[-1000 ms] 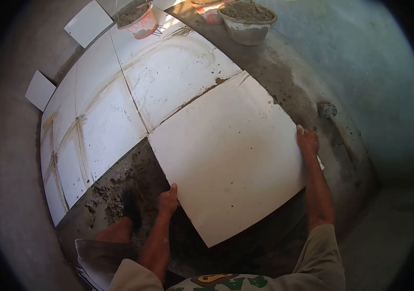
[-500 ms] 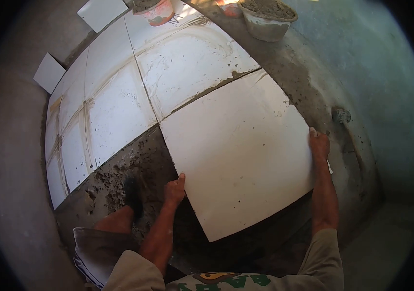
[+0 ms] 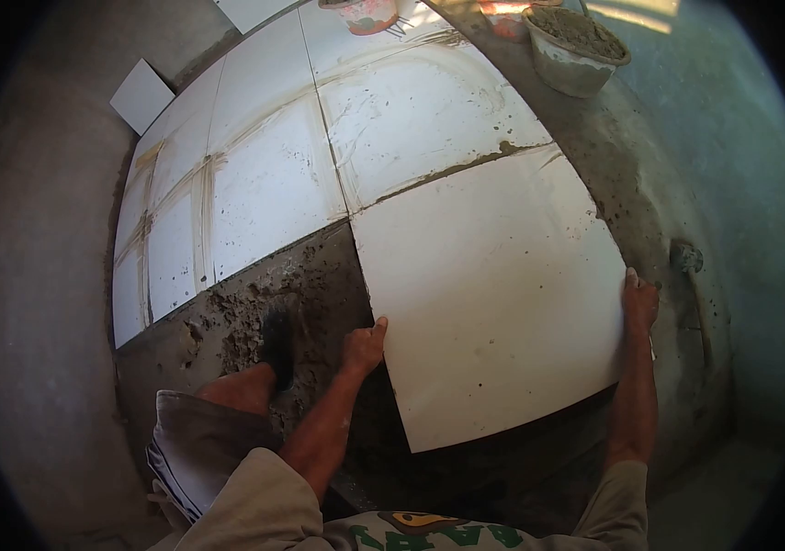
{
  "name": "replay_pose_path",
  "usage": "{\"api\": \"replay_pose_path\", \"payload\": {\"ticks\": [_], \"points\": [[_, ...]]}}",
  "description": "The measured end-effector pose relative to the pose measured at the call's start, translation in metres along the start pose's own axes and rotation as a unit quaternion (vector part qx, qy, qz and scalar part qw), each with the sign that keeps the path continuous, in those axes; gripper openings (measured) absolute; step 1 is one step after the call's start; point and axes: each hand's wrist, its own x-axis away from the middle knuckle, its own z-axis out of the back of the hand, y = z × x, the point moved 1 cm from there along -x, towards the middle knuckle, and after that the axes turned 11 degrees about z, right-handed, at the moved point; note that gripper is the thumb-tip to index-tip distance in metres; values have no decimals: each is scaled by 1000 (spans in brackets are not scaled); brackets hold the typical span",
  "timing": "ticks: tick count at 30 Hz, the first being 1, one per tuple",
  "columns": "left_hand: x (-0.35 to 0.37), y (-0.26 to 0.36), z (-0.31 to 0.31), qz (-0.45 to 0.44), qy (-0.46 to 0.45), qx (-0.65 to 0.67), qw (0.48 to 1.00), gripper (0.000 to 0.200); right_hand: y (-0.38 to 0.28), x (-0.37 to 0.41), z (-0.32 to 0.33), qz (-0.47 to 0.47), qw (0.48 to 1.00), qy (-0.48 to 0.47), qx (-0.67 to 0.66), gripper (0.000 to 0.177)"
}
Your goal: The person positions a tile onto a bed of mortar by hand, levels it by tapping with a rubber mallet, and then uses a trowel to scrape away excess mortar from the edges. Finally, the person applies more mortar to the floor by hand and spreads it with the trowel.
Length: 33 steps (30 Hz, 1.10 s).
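A large off-white floor tile [image 3: 493, 303] lies in front of me, its far edge against the row of laid tiles [image 3: 268, 197]. My left hand [image 3: 365, 349] grips its left edge, thumb on top and fingers curled beneath. On the opposite edge, my right hand [image 3: 638, 301] holds it the same way. Dark shadow shows under the near edge, so that side appears raised off the bed. A line of mortar [image 3: 466, 167] runs along the joint at the far edge. Wet mortar [image 3: 245, 308] covers the ground left of the tile, where my foot [image 3: 277, 349] stands.
A tub of mortar [image 3: 578, 50] stands at the back right, and a reddish bucket [image 3: 360, 14] sits on the far tiles. A mallet-like tool [image 3: 686, 257] lies by the right wall. A small tile piece [image 3: 142, 96] leans at the left wall.
The view has swung left, so everything sits farther right in it. Both hands keep their hold on the tile's edges, and the tile stays against the laid row.
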Motion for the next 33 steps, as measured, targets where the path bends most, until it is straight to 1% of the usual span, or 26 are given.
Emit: {"api": "replay_pose_path", "payload": {"ticks": [2,3,5,8,10,12,17,20,21,24,28,31,33], "points": [[0,-4,-2,-4,5,-16,1000,73,-1,-1,-3,-4,1000,-14,-11,50],[2,-2,2,13,-1,-17,1000,73,3,0,-4,-14,999,-25,-20,49],[5,10,6,27,-21,-21,999,74,8,0,-10,9,1000,11,2,49],[10,14,8,26,-30,-21,999,76,7,1,-8,7,1000,22,-6,49],[10,18,8,18,-39,-28,999,76,6,1,-9,-6,1000,12,-8,49],[13,19,10,29,-23,-25,999,75,9,-2,-12,-2,1000,10,-5,49],[8,12,3,49,-26,-31,998,74,9,-1,-13,-3,1000,6,-15,49],[12,18,7,63,-39,-33,997,74,8,0,-15,-6,999,23,-22,49],[12,19,8,72,-50,-35,996,74,7,0,-15,1,999,28,-25,48],[11,16,6,55,-55,-42,996,75,8,1,-16,11,999,42,-29,44],[10,14,3,62,-53,-69,994,76,0,4,-14,21,997,62,-31,39],[9,19,2,67,-70,-75,992,78,1,4,-19,33,997,67,-4,37],[8,16,0,64,-46,-93,993,79,1,3,-24,35,997,73,-1,35]]}}
